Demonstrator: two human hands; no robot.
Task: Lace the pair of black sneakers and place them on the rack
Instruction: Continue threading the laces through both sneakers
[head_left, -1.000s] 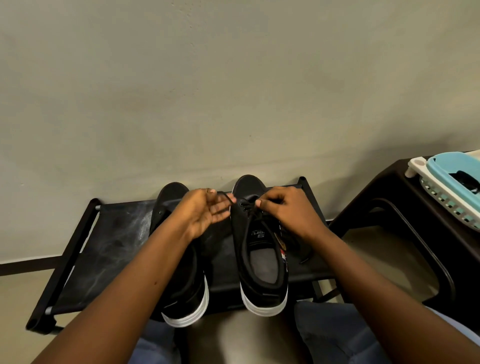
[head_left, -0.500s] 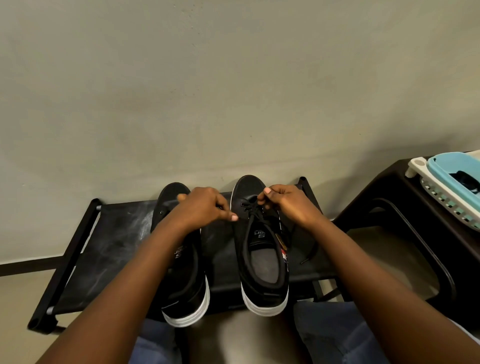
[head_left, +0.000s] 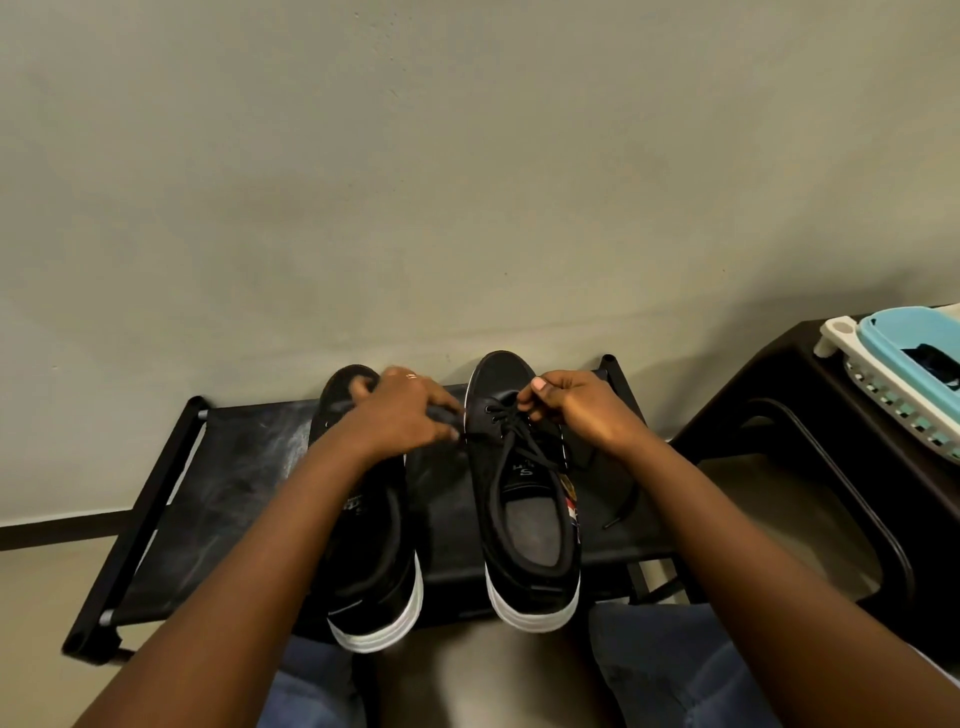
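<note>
Sneakers stood side by side on the rack (head_left: 218, 467), toes at 12 o'clock toward the wall: the left sneaker (head_left: 374, 577) and the right sneaker (head_left: 524, 519). The right hand (head_left: 576, 410) pinched the lace (head_left: 524, 434) over the right sneaker's eyelets. The left hand (head_left: 400, 415), fingers curled, pinched a lace end beside its toe.

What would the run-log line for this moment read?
stage: lacing right sneaker | right hand: pinches lace | left hand: grips lace end | left sneaker: on rack | both on rack
</note>
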